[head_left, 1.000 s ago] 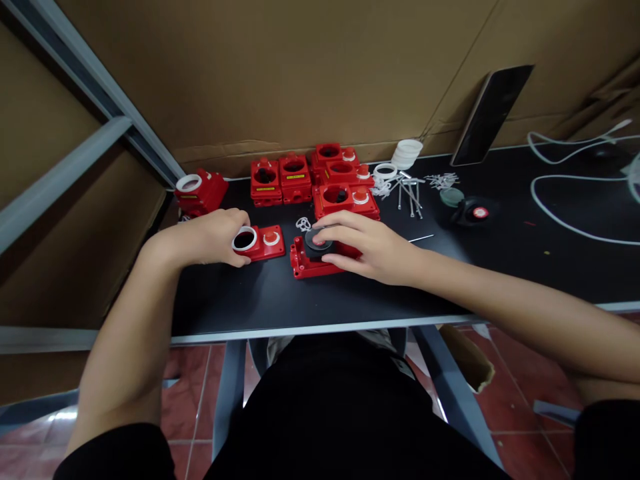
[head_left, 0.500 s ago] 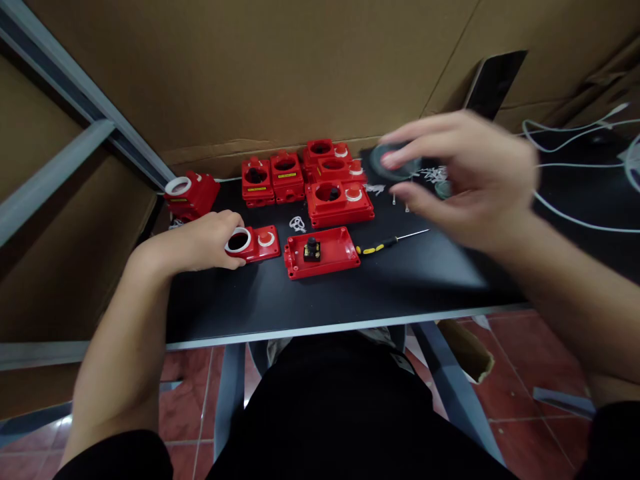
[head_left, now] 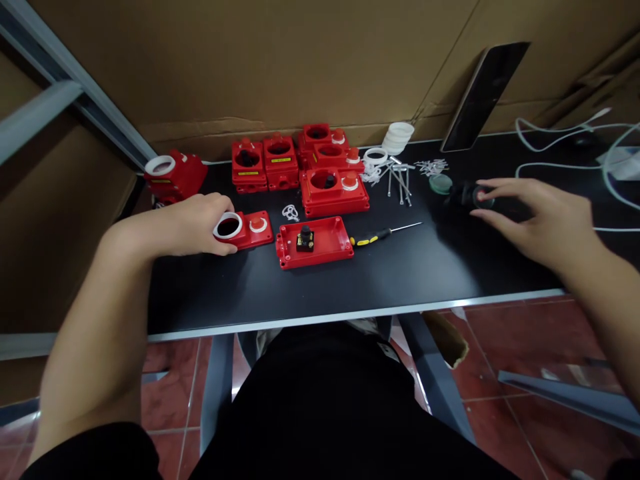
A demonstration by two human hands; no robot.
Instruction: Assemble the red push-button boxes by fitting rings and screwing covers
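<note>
My left hand [head_left: 203,223] is closed on the left end of a red housing cover [head_left: 243,240] with a white ring round its hole and an orange-red button. To its right lies an open red housing base [head_left: 327,247] with a black switch block [head_left: 305,239] inside. At the right of the table, my right hand [head_left: 537,223] pinches a dark round piece [head_left: 483,195] with a reddish centre; blur hides its exact kind. Beside that piece is a greenish clear disc [head_left: 441,184]. A screwdriver [head_left: 373,237] with a black and yellow handle lies right of the base.
Several red housings [head_left: 335,193] stand along the back, another housing [head_left: 175,177] at far left. Long bolts [head_left: 400,181], small screws [head_left: 433,167] and stacked white rings [head_left: 399,137] lie behind. A dark panel [head_left: 485,97] leans on the cardboard; white cables [head_left: 555,165] run at right.
My right hand has moved right and lower with the dark round piece, uncovering the white rings and bolts. My left hand stays on the cover. The whole view has shifted slightly.
</note>
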